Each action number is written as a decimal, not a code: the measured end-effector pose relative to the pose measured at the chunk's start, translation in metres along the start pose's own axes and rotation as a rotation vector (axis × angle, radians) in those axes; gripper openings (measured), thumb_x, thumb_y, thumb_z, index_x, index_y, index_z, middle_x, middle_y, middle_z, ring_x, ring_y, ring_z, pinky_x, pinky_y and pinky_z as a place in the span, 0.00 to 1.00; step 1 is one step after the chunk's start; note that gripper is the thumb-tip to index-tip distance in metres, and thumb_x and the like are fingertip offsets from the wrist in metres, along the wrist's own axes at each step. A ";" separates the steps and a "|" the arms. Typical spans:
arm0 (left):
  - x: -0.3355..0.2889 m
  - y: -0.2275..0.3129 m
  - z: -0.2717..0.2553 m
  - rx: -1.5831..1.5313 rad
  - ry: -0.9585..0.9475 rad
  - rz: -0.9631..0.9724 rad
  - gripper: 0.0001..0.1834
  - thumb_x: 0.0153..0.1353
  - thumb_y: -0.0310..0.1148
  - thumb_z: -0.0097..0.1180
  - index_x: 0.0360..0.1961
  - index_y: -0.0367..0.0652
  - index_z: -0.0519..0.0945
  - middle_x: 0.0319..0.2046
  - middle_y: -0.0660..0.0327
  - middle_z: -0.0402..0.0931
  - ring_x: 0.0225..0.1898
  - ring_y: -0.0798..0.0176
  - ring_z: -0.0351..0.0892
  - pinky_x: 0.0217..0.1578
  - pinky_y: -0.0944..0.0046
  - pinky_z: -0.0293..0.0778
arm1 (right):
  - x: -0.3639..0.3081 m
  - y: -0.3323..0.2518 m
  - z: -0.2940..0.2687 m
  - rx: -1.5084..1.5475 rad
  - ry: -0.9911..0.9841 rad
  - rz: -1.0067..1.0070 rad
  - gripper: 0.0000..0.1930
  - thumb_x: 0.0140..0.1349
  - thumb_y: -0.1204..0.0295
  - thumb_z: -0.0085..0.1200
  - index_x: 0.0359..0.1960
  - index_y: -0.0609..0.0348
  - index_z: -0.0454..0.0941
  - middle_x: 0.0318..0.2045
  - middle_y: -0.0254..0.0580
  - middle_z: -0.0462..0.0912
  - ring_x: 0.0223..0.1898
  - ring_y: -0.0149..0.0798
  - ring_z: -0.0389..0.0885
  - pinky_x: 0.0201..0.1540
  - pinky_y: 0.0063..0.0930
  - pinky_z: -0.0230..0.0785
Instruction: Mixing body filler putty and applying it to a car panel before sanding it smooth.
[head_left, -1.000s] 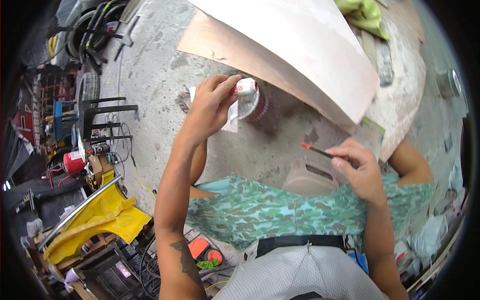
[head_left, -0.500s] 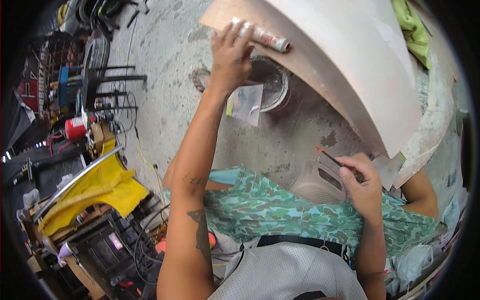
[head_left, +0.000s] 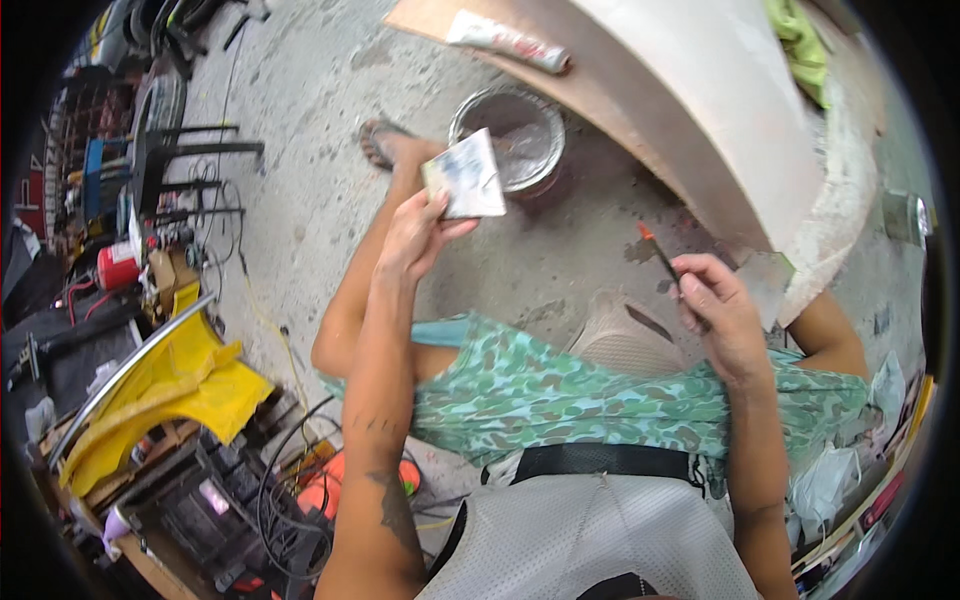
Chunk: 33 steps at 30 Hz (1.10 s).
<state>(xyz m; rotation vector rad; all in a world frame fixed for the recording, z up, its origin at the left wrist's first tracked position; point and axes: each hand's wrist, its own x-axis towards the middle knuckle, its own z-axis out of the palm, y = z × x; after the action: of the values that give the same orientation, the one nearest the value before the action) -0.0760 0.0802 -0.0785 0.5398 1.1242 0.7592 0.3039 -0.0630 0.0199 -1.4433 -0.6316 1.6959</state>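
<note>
My left hand (head_left: 418,232) grips a flat, pale square card (head_left: 466,178) with grey-blue smears, held just in front of the bucket. In my right hand (head_left: 722,310) is a slim dark stick-like tool (head_left: 660,252). Its tip is orange-red and points up and away; its exact kind I cannot make out. A white tube with red markings (head_left: 510,40) lies on the tan edge of a large curved body panel (head_left: 690,110), out of touch of both hands. Below the panel stands a round bucket (head_left: 560,140) with a pale-crusted rim and murky contents.
A yellow fender (head_left: 165,390) and a red cylinder (head_left: 118,265) are among clutter at the left. Cables (head_left: 270,330) run over the concrete floor. At the upper right a lime-green cloth (head_left: 800,50) hangs on the panel. A plastic bag (head_left: 828,490) lies at the lower right.
My left hand has left the tube on the panel and come back toward me, now lifting the card. My right hand still holds the orange-tipped tool, raised slightly.
</note>
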 end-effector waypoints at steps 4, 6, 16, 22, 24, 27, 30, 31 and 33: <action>-0.058 0.023 0.068 -0.040 -0.065 0.069 0.20 0.74 0.28 0.50 0.62 0.29 0.68 0.56 0.47 0.79 0.51 0.54 0.86 0.50 0.54 0.87 | -0.016 0.002 -0.002 0.149 -0.067 0.039 0.13 0.72 0.68 0.56 0.54 0.58 0.79 0.35 0.28 0.78 0.30 0.20 0.69 0.32 0.14 0.60; -0.085 0.020 0.099 -0.107 -0.139 0.141 0.21 0.72 0.25 0.49 0.64 0.30 0.66 0.57 0.45 0.77 0.50 0.52 0.86 0.46 0.54 0.90 | -0.022 0.001 0.006 0.044 -0.100 -0.069 0.14 0.72 0.68 0.56 0.56 0.58 0.79 0.37 0.30 0.78 0.35 0.21 0.71 0.38 0.16 0.65; -0.114 -0.029 0.168 -0.392 -0.167 0.145 0.21 0.71 0.24 0.51 0.62 0.29 0.64 0.53 0.44 0.78 0.47 0.51 0.87 0.38 0.55 0.92 | -0.018 0.001 0.008 -0.421 -0.033 -0.802 0.17 0.61 0.84 0.61 0.51 0.55 0.86 0.36 0.36 0.75 0.33 0.29 0.73 0.36 0.21 0.66; -0.110 -0.033 0.187 -0.330 -0.105 0.171 0.23 0.70 0.23 0.53 0.62 0.26 0.64 0.52 0.44 0.79 0.42 0.55 0.88 0.33 0.60 0.91 | -0.014 0.007 -0.001 -0.587 0.078 -0.888 0.20 0.57 0.86 0.63 0.50 0.52 0.88 0.35 0.35 0.73 0.28 0.27 0.70 0.29 0.20 0.63; -0.107 -0.030 0.183 -0.276 -0.085 0.190 0.22 0.70 0.23 0.53 0.62 0.26 0.64 0.51 0.46 0.80 0.41 0.56 0.88 0.32 0.60 0.91 | -0.011 0.012 -0.002 -0.579 0.085 -0.899 0.20 0.56 0.86 0.64 0.49 0.52 0.88 0.35 0.35 0.73 0.27 0.27 0.70 0.29 0.20 0.63; -0.102 -0.037 0.173 -0.266 -0.128 0.226 0.20 0.71 0.23 0.51 0.61 0.27 0.65 0.51 0.46 0.80 0.42 0.56 0.88 0.33 0.59 0.91 | -0.008 0.018 -0.003 -0.597 0.087 -0.899 0.21 0.55 0.87 0.64 0.49 0.52 0.89 0.35 0.35 0.73 0.26 0.27 0.69 0.28 0.20 0.62; -0.098 -0.036 0.162 -0.231 -0.069 0.226 0.19 0.71 0.23 0.51 0.60 0.27 0.66 0.51 0.47 0.80 0.43 0.56 0.88 0.34 0.58 0.91 | -0.009 0.016 -0.004 -0.654 0.078 -0.829 0.21 0.55 0.87 0.63 0.49 0.51 0.89 0.34 0.35 0.72 0.26 0.28 0.70 0.28 0.20 0.62; -0.096 -0.034 0.153 -0.286 -0.148 0.252 0.19 0.70 0.23 0.52 0.60 0.28 0.67 0.52 0.49 0.80 0.43 0.56 0.87 0.36 0.57 0.91 | -0.008 0.018 -0.002 -0.744 0.063 -0.760 0.20 0.56 0.87 0.62 0.49 0.52 0.89 0.33 0.35 0.72 0.27 0.28 0.70 0.29 0.20 0.63; -0.087 -0.034 0.149 -0.280 -0.085 0.256 0.20 0.71 0.24 0.52 0.60 0.28 0.66 0.52 0.48 0.79 0.43 0.56 0.87 0.36 0.56 0.91 | -0.005 0.028 -0.001 -0.830 0.030 -0.677 0.16 0.61 0.84 0.60 0.48 0.54 0.88 0.32 0.34 0.73 0.29 0.28 0.71 0.31 0.21 0.64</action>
<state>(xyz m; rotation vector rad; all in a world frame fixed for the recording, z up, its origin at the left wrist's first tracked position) 0.0516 -0.0103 0.0013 0.4779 0.8600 1.0870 0.2984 -0.0826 0.0002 -1.5071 -1.7139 0.8865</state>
